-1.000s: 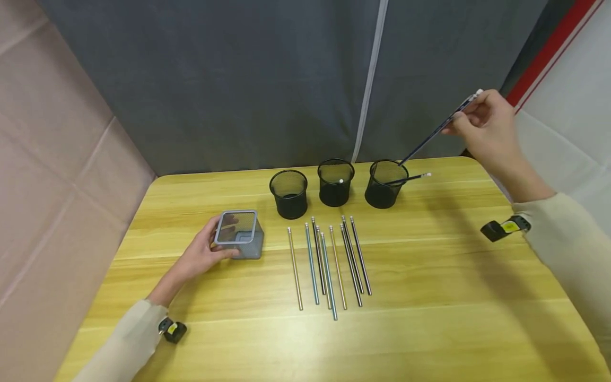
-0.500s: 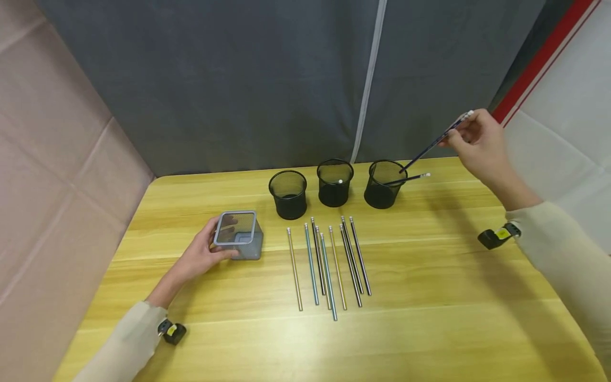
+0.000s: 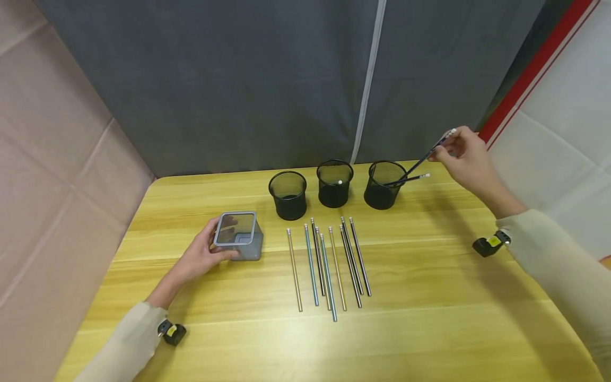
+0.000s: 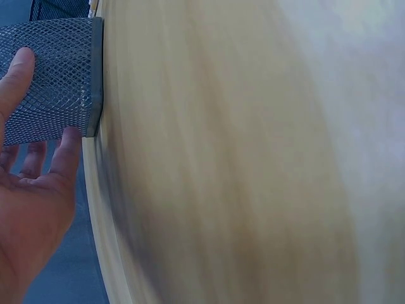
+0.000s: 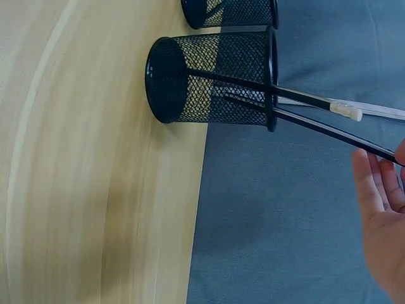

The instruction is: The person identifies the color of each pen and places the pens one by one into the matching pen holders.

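My right hand (image 3: 470, 159) pinches a dark pencil (image 3: 425, 157) near its white eraser end. The pencil slants down into the right black mesh pencil cup (image 3: 380, 196); in the right wrist view its lower end shows inside the mesh. Another dark pencil (image 5: 316, 100) leans in that same cup, its eraser sticking out over the rim. At the left, my left hand (image 3: 198, 254) holds a grey square mesh pencil holder (image 3: 253, 248) on the table, thumb on the near side and fingers behind. No pencil shows inside this holder.
Two more black mesh cups stand alongside, the middle one (image 3: 334, 196) with a white eraser tip showing and the left one (image 3: 290, 207). Several gold, blue and dark pencils (image 3: 295, 270) lie in front on the wooden table (image 3: 215, 339). A grey curtain (image 3: 238, 95) hangs behind.
My right hand has moved down and to the left, and the pencil it pinches has sunk deeper into the right cup. The left hand and grey holder have stayed put.
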